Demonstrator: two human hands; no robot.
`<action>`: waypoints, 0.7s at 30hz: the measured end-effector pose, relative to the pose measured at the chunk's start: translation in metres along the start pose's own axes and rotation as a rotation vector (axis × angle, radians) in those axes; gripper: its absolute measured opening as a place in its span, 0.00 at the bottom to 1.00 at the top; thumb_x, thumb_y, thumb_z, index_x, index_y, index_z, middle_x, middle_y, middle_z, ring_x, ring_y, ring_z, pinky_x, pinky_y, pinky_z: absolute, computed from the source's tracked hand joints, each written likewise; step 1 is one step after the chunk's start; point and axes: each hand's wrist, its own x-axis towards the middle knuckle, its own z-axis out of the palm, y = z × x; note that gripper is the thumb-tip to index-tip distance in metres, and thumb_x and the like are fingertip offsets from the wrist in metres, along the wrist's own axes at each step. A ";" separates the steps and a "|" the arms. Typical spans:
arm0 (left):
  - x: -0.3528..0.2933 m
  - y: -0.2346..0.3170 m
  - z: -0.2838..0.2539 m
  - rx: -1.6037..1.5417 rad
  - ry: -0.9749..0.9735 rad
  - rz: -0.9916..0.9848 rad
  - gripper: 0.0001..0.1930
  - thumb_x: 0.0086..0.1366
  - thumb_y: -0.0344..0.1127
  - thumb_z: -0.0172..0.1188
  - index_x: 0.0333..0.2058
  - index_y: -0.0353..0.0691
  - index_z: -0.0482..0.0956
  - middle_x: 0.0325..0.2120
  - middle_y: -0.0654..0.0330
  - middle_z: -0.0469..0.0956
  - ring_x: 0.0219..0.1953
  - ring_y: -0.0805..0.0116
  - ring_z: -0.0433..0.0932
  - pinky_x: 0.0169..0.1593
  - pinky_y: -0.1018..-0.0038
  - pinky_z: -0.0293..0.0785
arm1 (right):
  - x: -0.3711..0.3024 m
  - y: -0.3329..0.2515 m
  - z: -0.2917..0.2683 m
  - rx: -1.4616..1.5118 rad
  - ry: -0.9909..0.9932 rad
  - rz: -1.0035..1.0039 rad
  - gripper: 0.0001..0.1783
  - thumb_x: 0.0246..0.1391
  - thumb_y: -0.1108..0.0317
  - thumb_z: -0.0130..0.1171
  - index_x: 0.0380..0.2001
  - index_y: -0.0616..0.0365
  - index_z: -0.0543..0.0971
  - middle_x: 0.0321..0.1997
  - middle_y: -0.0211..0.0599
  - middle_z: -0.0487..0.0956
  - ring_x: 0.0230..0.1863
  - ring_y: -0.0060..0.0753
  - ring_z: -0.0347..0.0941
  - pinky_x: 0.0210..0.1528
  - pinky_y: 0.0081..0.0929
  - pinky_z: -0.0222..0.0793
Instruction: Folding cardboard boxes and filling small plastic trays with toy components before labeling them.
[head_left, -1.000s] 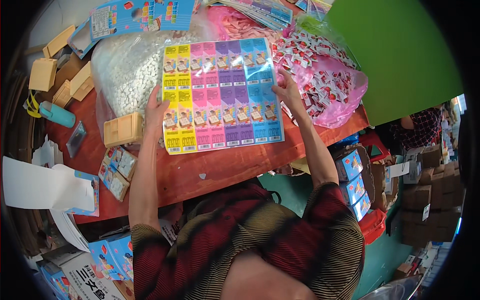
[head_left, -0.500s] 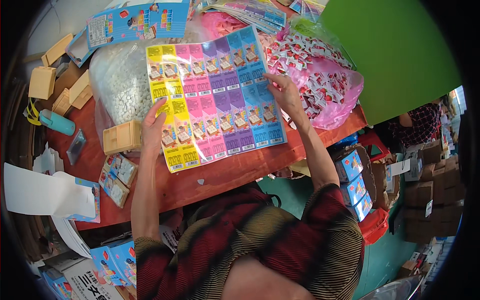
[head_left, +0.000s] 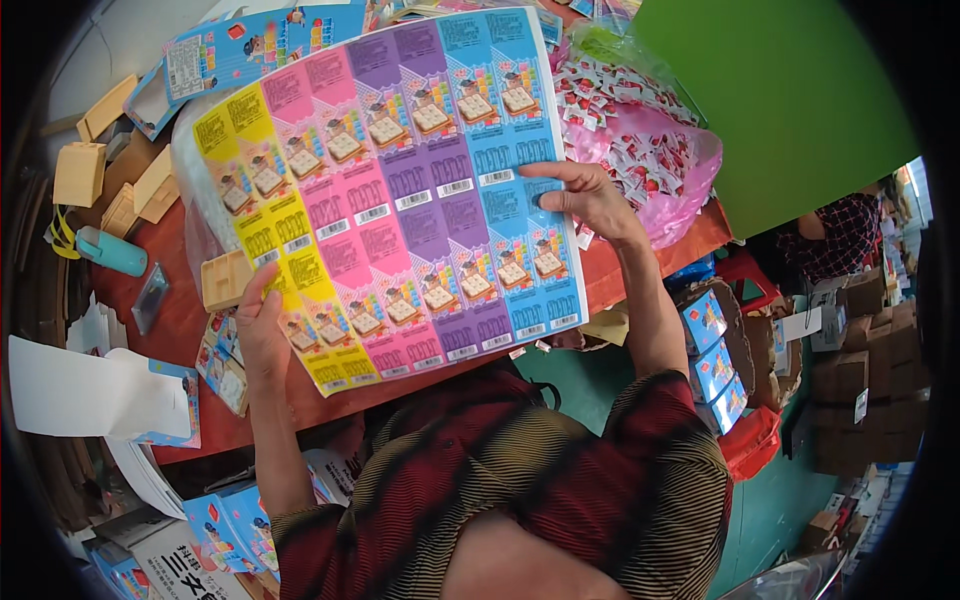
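A large printed sheet [head_left: 418,205] of small repeated labels, in yellow, pink, purple and blue columns, is spread between my hands, tilted above the table. My left hand [head_left: 263,335] pinches its lower left edge, the thumb lying on the yellow column. At the right edge my right hand [head_left: 602,208] grips the blue column, with thumb and forefinger on the front face and the other fingers partly hidden. Behind the sheet, a clear bag [head_left: 190,165] is mostly covered. To the right lies a pink plastic bag [head_left: 690,205] of small white-and-red sachets [head_left: 635,150].
On the red table [head_left: 180,290] are a cream plastic tray [head_left: 225,282], a teal bottle [head_left: 112,250] and filled packs [head_left: 220,350]. Blue printed card [head_left: 225,55] lies at the back left. A green board [head_left: 780,110] stands right; blue boxes [head_left: 715,350] sit below it.
The sheet has come up and closer, so it looks larger and hides more of the clear bag. My left hand has moved down and left; my right hand shifted slightly right and down.
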 end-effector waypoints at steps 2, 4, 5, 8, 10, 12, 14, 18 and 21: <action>-0.008 0.004 -0.002 -0.139 0.023 -0.025 0.17 0.55 0.21 0.41 0.45 0.34 0.64 0.46 0.54 0.64 0.48 0.67 0.63 0.52 0.73 0.58 | -0.004 -0.008 0.005 -0.016 -0.015 -0.030 0.21 0.41 0.80 0.52 0.43 0.60 0.70 0.35 0.32 0.75 0.32 0.17 0.70 0.35 0.14 0.67; -0.013 0.006 -0.003 -0.150 0.005 -0.010 0.18 0.54 0.21 0.42 0.45 0.34 0.65 0.45 0.55 0.65 0.47 0.68 0.65 0.51 0.74 0.59 | -0.008 -0.016 0.006 -0.055 0.010 -0.033 0.21 0.41 0.81 0.52 0.43 0.60 0.69 0.38 0.32 0.74 0.34 0.17 0.69 0.36 0.15 0.67; -0.020 0.009 -0.006 -0.159 -0.004 0.006 0.18 0.53 0.20 0.44 0.45 0.33 0.65 0.44 0.55 0.66 0.45 0.70 0.66 0.50 0.75 0.60 | -0.009 -0.021 0.009 -0.054 -0.014 -0.031 0.21 0.41 0.81 0.52 0.43 0.60 0.69 0.38 0.32 0.74 0.34 0.17 0.69 0.36 0.15 0.67; -0.029 0.023 -0.002 0.046 -0.045 0.078 0.18 0.52 0.20 0.45 0.45 0.33 0.65 0.44 0.55 0.66 0.45 0.70 0.66 0.49 0.76 0.61 | -0.017 -0.027 0.013 -0.241 0.097 -0.005 0.21 0.40 0.79 0.54 0.43 0.62 0.69 0.42 0.32 0.71 0.37 0.18 0.67 0.39 0.16 0.64; -0.029 0.019 -0.002 0.002 -0.040 0.032 0.19 0.52 0.20 0.45 0.45 0.33 0.65 0.44 0.56 0.67 0.45 0.70 0.66 0.48 0.77 0.61 | -0.026 -0.020 -0.005 -0.226 0.124 0.088 0.21 0.40 0.76 0.54 0.42 0.64 0.69 0.41 0.34 0.72 0.37 0.20 0.67 0.40 0.17 0.63; -0.037 0.016 0.000 -0.045 -0.030 -0.006 0.19 0.51 0.20 0.46 0.45 0.32 0.65 0.43 0.56 0.67 0.45 0.71 0.66 0.48 0.77 0.62 | -0.029 -0.016 -0.002 -0.222 0.111 0.072 0.21 0.39 0.76 0.54 0.41 0.66 0.69 0.40 0.34 0.72 0.37 0.22 0.67 0.40 0.16 0.62; -0.044 0.015 0.007 -0.161 -0.056 0.022 0.20 0.51 0.19 0.46 0.45 0.33 0.65 0.43 0.56 0.68 0.44 0.71 0.67 0.47 0.78 0.62 | -0.031 -0.008 -0.006 -0.126 0.121 0.018 0.21 0.39 0.77 0.54 0.42 0.66 0.69 0.39 0.34 0.72 0.36 0.21 0.68 0.40 0.15 0.62; -0.054 0.030 0.013 -0.221 -0.117 0.087 0.20 0.52 0.19 0.46 0.46 0.34 0.64 0.43 0.57 0.68 0.44 0.72 0.67 0.47 0.78 0.63 | -0.038 -0.005 -0.009 0.016 0.114 -0.035 0.20 0.39 0.79 0.54 0.41 0.66 0.70 0.36 0.34 0.73 0.33 0.18 0.68 0.36 0.14 0.64; -0.064 0.032 0.015 -0.002 -0.092 0.204 0.20 0.52 0.20 0.47 0.47 0.34 0.64 0.44 0.57 0.67 0.44 0.72 0.67 0.47 0.78 0.63 | -0.041 -0.013 -0.011 0.060 0.067 -0.070 0.23 0.38 0.76 0.58 0.42 0.64 0.69 0.39 0.34 0.72 0.36 0.20 0.68 0.42 0.16 0.63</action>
